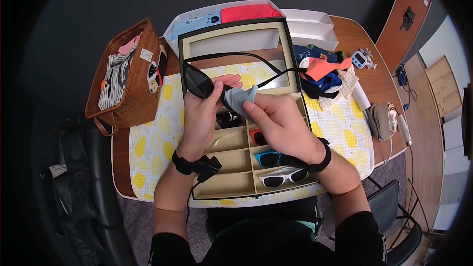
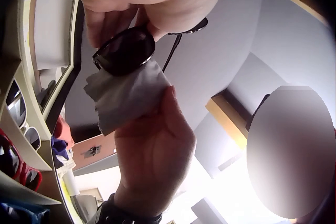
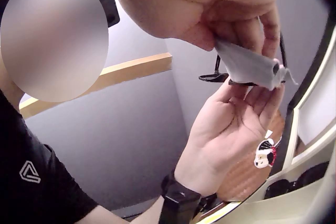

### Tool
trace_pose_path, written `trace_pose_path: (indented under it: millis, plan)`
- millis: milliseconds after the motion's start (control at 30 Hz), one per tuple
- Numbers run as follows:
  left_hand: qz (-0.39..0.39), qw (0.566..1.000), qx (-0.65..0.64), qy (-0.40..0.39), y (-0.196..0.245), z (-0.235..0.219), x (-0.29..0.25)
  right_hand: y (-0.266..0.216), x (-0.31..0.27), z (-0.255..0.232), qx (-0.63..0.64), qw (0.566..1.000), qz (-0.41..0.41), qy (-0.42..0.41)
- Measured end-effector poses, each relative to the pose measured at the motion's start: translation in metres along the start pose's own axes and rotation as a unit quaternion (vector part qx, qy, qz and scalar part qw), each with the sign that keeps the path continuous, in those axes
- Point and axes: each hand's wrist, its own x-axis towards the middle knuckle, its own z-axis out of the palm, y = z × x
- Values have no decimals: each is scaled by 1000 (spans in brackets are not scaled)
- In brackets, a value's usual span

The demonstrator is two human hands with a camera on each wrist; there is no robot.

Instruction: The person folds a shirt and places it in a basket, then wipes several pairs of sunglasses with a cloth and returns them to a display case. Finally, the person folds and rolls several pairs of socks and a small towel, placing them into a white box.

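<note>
Black sunglasses (image 1: 198, 83) are held up over the case, their temples unfolded and pointing away from the person. My left hand (image 1: 199, 120) grips them near the bridge, between thumb and fingers. A light grey-blue cloth (image 1: 238, 99) covers one lens, and my right hand (image 1: 286, 125) pinches it there. In the left wrist view the cloth (image 2: 128, 98) drapes against a dark lens (image 2: 126, 50). The right wrist view shows the cloth (image 3: 247, 66) between the right fingers and the upturned left palm (image 3: 226, 121).
Below is a compartmented display case (image 1: 224, 185), lid raised, holding red (image 1: 257, 137), blue (image 1: 269, 158) and white sunglasses (image 1: 285, 178). A woven basket (image 1: 133, 96) of clothes stands left. Socks (image 1: 322, 71), a timer (image 1: 359, 59) and a beige device (image 1: 382, 120) lie right; white boxes (image 1: 310, 29) behind.
</note>
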Motion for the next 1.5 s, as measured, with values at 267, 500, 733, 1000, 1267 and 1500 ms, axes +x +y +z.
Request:
trace_pose_path:
  millis: [267, 500, 733, 1000, 1267, 1500]
  plan:
    - [-12, 999, -28, -10, -2, 0, -3, -2, -1, 4, -87, 994, -67, 20]
    - [-5, 999, -36, -13, -9, 2, -6, 6, 0, 10, -58, 992, -108, 33]
    - [24, 999, -33, -2, -9, 0, -5, 4, 1, 4, -188, 972, -144, 3]
    - [30, 999, -17, -14, 4, 4, -2, -6, -3, -3, -90, 991, -96, -17]
    - [40, 999, 26, -6, -3, 7, -5, -2, -2, 8, 17, 1000, -24, 11]
    - [32, 999, 17, 9, -2, 2, -4, -2, -4, 4, 24, 1000, -20, -2]
